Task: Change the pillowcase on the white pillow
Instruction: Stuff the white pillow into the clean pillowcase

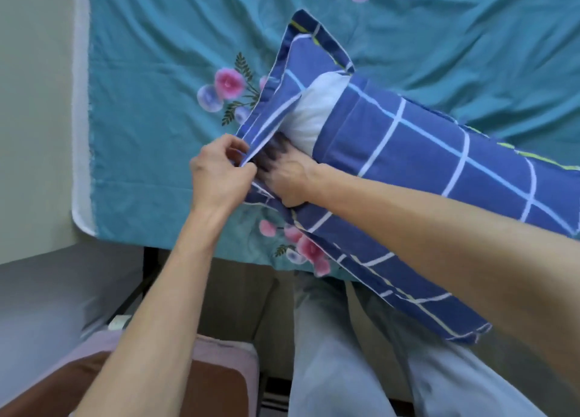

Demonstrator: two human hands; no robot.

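— While I have the head view up, tell me how the white pillow lies.

— I see it on the bed, over the teal flowered sheet, nearly all of it inside the blue checked pillowcase. Its long axis runs on a slant, from the fingers out to the right edge of the picture. The open end of the case points toward the fingers; only a white bulge shows there, just beyond the right hand.

— And the hands?

— The left hand has its fingers curled, pinching the flap of the pillowcase at the opening, thumb against the cloth. The right hand is just beside it, touching the case, with its fingertips pushed into the opening under the flap. They are blurred and partly hidden, so I cannot tell whether they are spread or closed on anything.

— Where does the case's far corner go?

— Up and away from the fingers, a flanged corner lies flat on the sheet. Nearer than the fingers, the lower border hangs over the bed's edge, above the person's pale trousers.
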